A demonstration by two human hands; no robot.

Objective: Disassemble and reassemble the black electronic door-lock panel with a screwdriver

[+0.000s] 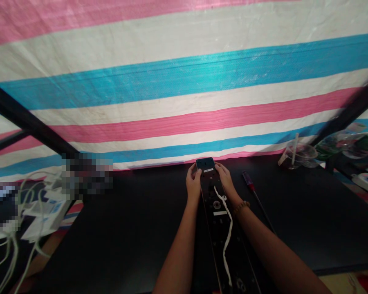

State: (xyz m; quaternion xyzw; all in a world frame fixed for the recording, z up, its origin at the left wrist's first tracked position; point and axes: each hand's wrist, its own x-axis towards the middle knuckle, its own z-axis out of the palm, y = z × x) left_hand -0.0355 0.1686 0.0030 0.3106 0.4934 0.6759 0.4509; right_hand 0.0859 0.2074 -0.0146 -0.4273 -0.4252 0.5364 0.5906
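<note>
A long black panel (pixel 214 239) with a white cable (pixel 229 237) along its face stretches from the bottom edge toward the back of the black table. My left hand (pixel 194 178) grips the left edge of its far end, thumb on the face. On the opposite edge, my right hand (pixel 225 178) holds the same end, with a beaded bracelet at the wrist. Small white labels and a round fitting (pixel 216 205) show on the panel. To the right of my right hand lies a screwdriver (pixel 250 185) with a dark red-purple handle. Fingers under the panel are hidden.
A striped plastic sheet (pixel 184 90) hangs behind the black table (pixel 135 228). Clear plastic cups (pixel 300 153) stand at the back right. White cables (pixel 38 204) and papers lie at the left. Dark metal bars (pixel 33 118) slope down at both sides.
</note>
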